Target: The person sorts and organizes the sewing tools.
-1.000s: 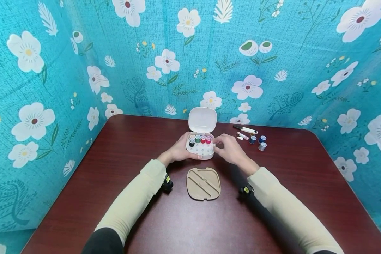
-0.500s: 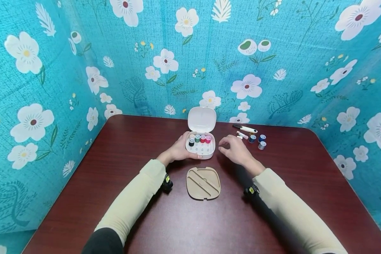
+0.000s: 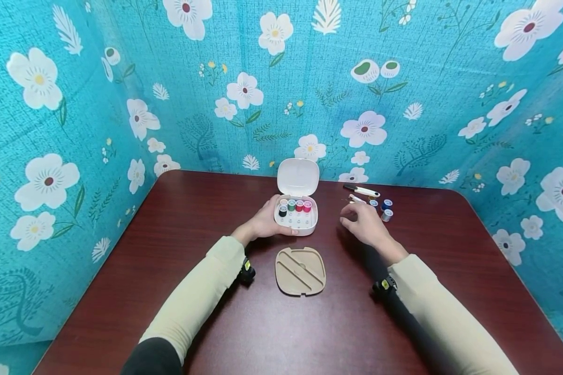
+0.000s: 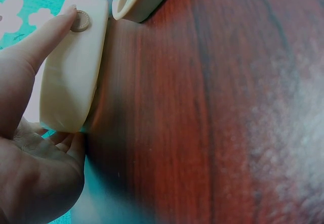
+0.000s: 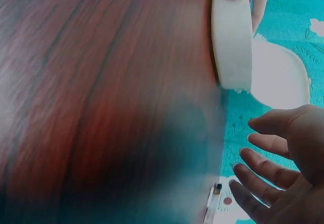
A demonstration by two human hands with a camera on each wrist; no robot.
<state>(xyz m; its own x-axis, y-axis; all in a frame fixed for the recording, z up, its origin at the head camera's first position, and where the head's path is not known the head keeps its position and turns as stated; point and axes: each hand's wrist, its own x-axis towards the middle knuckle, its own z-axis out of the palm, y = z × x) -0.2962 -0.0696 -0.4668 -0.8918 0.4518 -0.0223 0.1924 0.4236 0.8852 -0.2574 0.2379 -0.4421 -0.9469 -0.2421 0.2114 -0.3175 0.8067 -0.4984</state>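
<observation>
The person's left hand (image 3: 265, 223) holds the white sewing box (image 3: 296, 217) at its left side, thumb against the front wall, so its grip is clamped on the box, which sits on the desk (image 3: 206, 219) with its lid (image 3: 298, 177) standing upright behind. Five thread spools (image 3: 295, 206) fill the back pegs, and the front pegs look vacant. The right hand (image 3: 367, 225) hovers just left of three loose spools (image 3: 383, 209), near them but not touching, its grip apart with the fingers (image 5: 263, 159) relaxed and spread and nothing in them. Doing this step well probably means pinching one loose spool by its sides with thumb and forefinger, keeping it upright, so the hole meets a peg squarely. The nearest of the three is the sensible pick, since the snips (image 3: 361, 191) and a small pale tool (image 3: 357, 198) lie just behind and could be knocked. The left hand should keep the box steady so it does not slide. The tan tray (image 3: 301, 271) lies nearer the person, well apart from the reach.
</observation>
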